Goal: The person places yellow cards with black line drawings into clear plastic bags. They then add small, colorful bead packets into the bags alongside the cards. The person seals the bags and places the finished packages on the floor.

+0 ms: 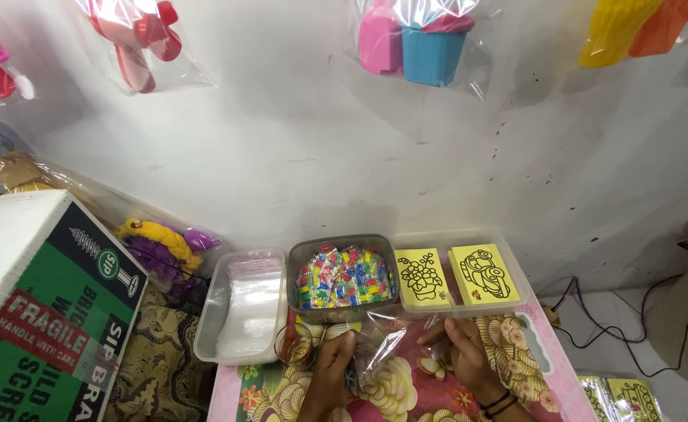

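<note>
My left hand and my right hand hold a small clear plastic bag between them, low over a pink flower-patterned table. The left hand pinches the bag's left side, and something small and colourful shows at its fingers. The right hand grips the bag's right edge. Just beyond the hands stands a grey tub full of small multicoloured packets. To its right, a clear tray holds two yellow cards with black line drawings.
A clear tub of empty plastic bags stands left of the grey tub. A green and white cardboard box fills the left. Bagged plastic toys hang on the white wall. Cables lie at the right.
</note>
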